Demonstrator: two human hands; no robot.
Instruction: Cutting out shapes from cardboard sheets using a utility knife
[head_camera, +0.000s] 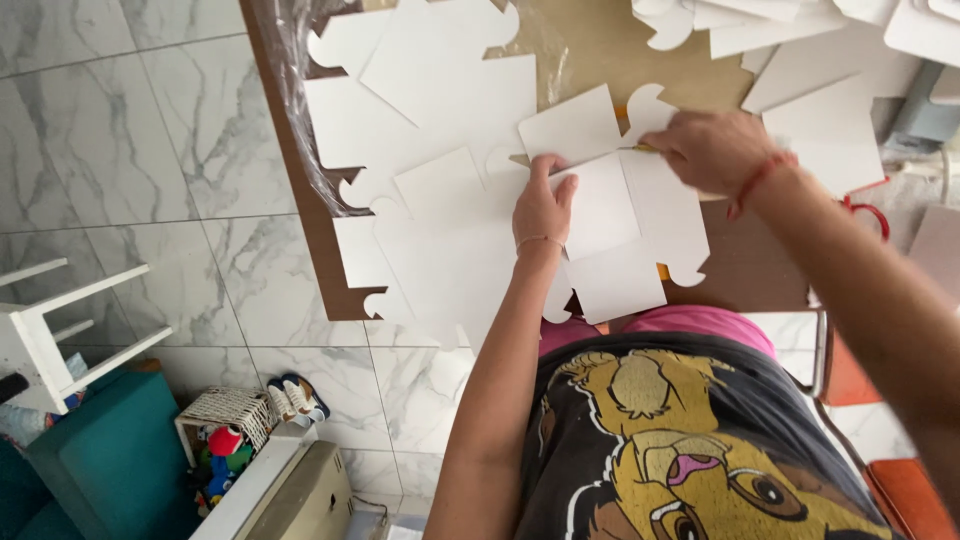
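Note:
My left hand presses flat, fingers together, on a white die-cut cardboard blank lying on the brown table. My right hand, with a red string on its wrist, is closed on a thin yellowish tool whose tip touches the blank's upper edge, just right of my left fingertips. The blank has square panels and rounded tabs. It lies on top of other white blanks of the same shape.
More white blanks lie at the top right, with a red-handled object beside them. Clear plastic wrap hangs over the table's left edge. On the marble floor are a white stool, a toy basket and small shoes.

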